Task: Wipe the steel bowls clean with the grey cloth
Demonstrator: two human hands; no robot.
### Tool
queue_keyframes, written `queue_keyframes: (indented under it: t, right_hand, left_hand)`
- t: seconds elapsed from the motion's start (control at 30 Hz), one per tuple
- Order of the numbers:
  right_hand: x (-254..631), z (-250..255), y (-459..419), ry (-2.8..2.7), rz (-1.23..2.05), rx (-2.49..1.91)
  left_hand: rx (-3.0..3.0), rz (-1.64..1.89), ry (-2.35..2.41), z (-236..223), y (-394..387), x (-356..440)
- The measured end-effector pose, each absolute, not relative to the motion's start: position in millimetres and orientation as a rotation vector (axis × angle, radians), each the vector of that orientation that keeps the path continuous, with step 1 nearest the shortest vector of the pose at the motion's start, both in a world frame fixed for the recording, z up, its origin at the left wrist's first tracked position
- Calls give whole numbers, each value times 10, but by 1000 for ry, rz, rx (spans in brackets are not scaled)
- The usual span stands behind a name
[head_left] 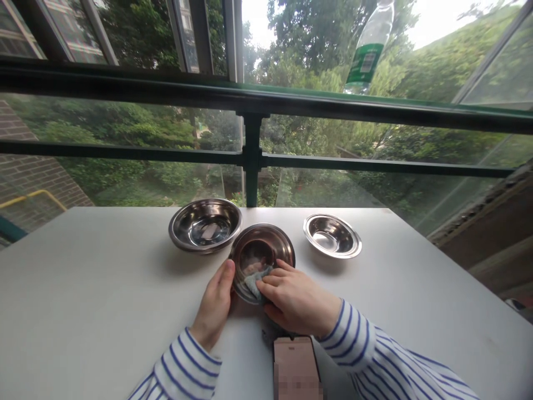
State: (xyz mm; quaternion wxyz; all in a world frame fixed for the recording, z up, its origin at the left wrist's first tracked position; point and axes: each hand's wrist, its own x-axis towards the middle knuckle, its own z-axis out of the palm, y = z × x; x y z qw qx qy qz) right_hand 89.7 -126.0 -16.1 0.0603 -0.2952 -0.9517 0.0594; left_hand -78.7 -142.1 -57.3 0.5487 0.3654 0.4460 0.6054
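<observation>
A shiny metal bowl [283, 243] is tilted toward me above the white table. Its left rim is gripped by my left hand [214, 300], thumb on top and the other fingers behind. My right hand [297, 294] presses a light blue-grey cloth [255, 284] against the bowl's inner wall near the lower rim. Part of the cloth is hidden under the fingers. Behind and to the left sits a larger metal bowl [187, 228], which looks like more than one nested. On the right, a smaller metal bowl [353, 241] stands apart from my hands.
A phone [295, 361] lies at the near edge of the white table [104, 311], below my right wrist. Beyond the table runs a dark green railing [166, 91] with glass panes. A clear plastic bottle [366, 61] with a green label stands on it.
</observation>
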Motion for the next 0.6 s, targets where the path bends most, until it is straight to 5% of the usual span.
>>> queue_keyframes:
  t: [0.6]
  right_hand:
    - [855, -171, -1248, -2862, 264, -821]
  left_hand:
    - [753, 1470, 1034, -515, -1421, -767]
